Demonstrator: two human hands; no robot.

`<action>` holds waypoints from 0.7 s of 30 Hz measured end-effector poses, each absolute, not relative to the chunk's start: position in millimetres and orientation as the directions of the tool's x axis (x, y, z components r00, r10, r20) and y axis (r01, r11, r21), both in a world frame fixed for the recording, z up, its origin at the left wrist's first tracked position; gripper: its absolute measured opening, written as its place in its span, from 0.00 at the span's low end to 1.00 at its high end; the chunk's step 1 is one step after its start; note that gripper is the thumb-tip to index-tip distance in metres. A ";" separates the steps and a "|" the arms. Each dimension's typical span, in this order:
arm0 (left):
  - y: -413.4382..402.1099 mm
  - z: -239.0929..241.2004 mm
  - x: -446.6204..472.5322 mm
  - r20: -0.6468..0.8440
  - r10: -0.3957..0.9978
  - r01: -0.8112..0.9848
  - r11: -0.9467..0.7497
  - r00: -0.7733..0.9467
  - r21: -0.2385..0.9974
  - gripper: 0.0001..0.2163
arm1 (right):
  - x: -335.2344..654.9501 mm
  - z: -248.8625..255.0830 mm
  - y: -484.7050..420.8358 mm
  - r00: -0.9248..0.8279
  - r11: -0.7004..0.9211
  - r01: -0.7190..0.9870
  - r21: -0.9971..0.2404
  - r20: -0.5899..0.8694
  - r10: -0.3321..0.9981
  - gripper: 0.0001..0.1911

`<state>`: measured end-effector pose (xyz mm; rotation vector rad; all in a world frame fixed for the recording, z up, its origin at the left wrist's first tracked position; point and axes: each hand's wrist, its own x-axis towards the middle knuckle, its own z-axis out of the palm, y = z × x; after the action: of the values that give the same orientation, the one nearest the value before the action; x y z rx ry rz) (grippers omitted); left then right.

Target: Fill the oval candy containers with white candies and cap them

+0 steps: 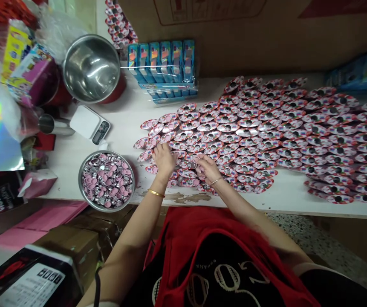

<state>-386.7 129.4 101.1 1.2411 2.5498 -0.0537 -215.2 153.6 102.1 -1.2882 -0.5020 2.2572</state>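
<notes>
My left hand (164, 162) reaches down over the left end of a block of standing packs (249, 113) with narrow oval, red-and-white patterned tops. Its fingers are bent over the packs with the thumb apart, and no object shows between them; the fingertips are partly hidden. To its right, my right hand (209, 169) is closed around small round pink caps, above the front rows. Most packs have a dark round spot in the top, while several at the left end show pink caps there. A steel bowl (133, 187) of loose pink and silvery caps (108, 181) stands left of my left hand.
Behind the bowl are a small white scale (85, 123) and a deep steel pot (90, 70). Wrapped blue boxes (161, 64) stand at the back, beside a large cardboard carton (250, 42). Bags and packaging (33, 72) crowd the left side. The table's front edge runs close to my body.
</notes>
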 end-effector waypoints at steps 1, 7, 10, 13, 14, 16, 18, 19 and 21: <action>129.4 100.2 -388.5 -0.294 0.743 0.761 0.645 -0.602 0.073 0.19 | -216.4 102.8 154.2 -0.437 -0.815 -0.232 -0.532 -0.691 0.576 0.18; 140.0 100.1 -392.9 -0.396 0.683 0.754 0.655 -0.614 -0.039 0.22 | -223.7 109.3 158.0 -0.459 -0.806 -0.249 -0.537 -0.668 0.586 0.19; 145.2 107.1 -396.2 -0.405 0.681 0.751 0.660 -0.610 -0.022 0.26 | -224.7 112.7 159.6 -0.464 -0.786 -0.262 -0.561 -0.641 0.612 0.19; 140.7 113.2 -395.8 -0.353 0.701 0.695 0.699 -0.620 0.166 0.25 | -225.0 112.1 160.1 -0.447 -0.761 -0.276 -0.587 -0.622 0.643 0.20; 136.7 113.8 -392.9 -0.361 0.715 0.646 0.698 -0.599 0.310 0.22 | -225.4 110.7 159.9 -0.440 -0.754 -0.278 -0.595 -0.619 0.651 0.20; 126.6 112.6 -381.7 -0.422 0.760 0.490 0.644 -0.494 0.587 0.14 | -227.4 106.9 159.2 -0.428 -0.742 -0.274 -0.612 -0.613 0.664 0.20; 116.3 109.6 -366.2 -0.477 0.804 0.349 0.587 -0.355 0.731 0.11 | -231.1 102.5 158.3 -0.411 -0.728 -0.262 -0.634 -0.609 0.679 0.20; 112.4 108.0 -358.8 -0.485 0.817 0.314 0.571 -0.313 0.759 0.10 | -233.5 100.5 158.0 -0.398 -0.718 -0.253 -0.648 -0.606 0.688 0.20; 109.2 105.3 -349.4 -0.462 0.834 0.274 0.540 -0.302 0.796 0.10 | -238.4 97.0 158.3 -0.360 -0.691 -0.231 -0.685 -0.599 0.715 0.19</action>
<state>-349.4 109.2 105.3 0.9117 1.8394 0.7488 -238.4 158.3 97.0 -1.2698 -0.6703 2.0824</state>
